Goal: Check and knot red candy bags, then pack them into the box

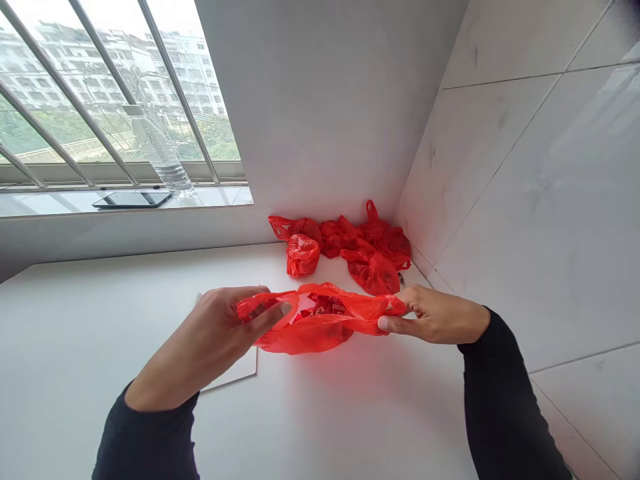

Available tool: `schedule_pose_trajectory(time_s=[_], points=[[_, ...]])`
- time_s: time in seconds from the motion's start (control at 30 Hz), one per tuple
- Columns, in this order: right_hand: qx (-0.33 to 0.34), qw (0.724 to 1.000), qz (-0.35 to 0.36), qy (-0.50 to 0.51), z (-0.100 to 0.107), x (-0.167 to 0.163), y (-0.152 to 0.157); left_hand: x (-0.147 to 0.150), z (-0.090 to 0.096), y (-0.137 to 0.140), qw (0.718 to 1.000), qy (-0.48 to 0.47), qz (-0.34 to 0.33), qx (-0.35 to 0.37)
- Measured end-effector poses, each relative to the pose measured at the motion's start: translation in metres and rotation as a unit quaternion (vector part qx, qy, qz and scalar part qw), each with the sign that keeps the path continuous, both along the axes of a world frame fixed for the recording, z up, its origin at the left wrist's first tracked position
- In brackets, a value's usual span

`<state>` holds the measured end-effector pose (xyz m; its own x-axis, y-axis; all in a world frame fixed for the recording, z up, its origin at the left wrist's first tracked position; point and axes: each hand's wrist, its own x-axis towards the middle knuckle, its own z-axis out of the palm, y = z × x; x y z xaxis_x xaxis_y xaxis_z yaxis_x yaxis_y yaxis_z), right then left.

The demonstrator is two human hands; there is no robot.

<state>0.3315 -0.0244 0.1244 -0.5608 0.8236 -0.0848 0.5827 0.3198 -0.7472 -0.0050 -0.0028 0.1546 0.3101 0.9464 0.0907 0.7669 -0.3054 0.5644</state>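
Observation:
A red plastic bag (310,337) is stretched sideways between my two hands, its mouth parted. Inside it lie dark red printed packets (325,305), partly hidden by the bag's folds; their kind is not clear. My left hand (225,327) pinches the bag's left side, thumb over the plastic. At the other side, my right hand (425,313) grips the bag's right edge between thumb and fingers. Just beyond the held bag, several more red plastic bags (375,250) lie bunched in the corner, one of them a small rounded bundle (303,255).
Beneath my hands is a white table (125,320), and a thin white board (237,370) lies on it, partly under my left arm. A water bottle (163,157) and a dark flat tablet or phone (133,199) rest on the barred window's sill. A tiled wall (525,220) rises at the right.

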Motion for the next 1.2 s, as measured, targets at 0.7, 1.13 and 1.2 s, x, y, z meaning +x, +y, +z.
schedule_pose_trajectory(time_s=[0.7, 1.13, 1.2], points=[[0.159, 0.945, -0.179, 0.22, 0.017, -0.027, -0.022, 0.012, 0.008, -0.01, 0.991, -0.062, -0.103, -0.055], [0.077, 0.982, -0.026, -0.173, -0.048, -0.053, 0.011, 0.005, -0.019, -0.017, 0.982, 0.083, -0.153, 0.067], [0.08, 0.98, -0.033, -0.18, -0.055, -0.061, 0.018, 0.003, -0.021, -0.02, 0.978, 0.104, -0.169, 0.066]])
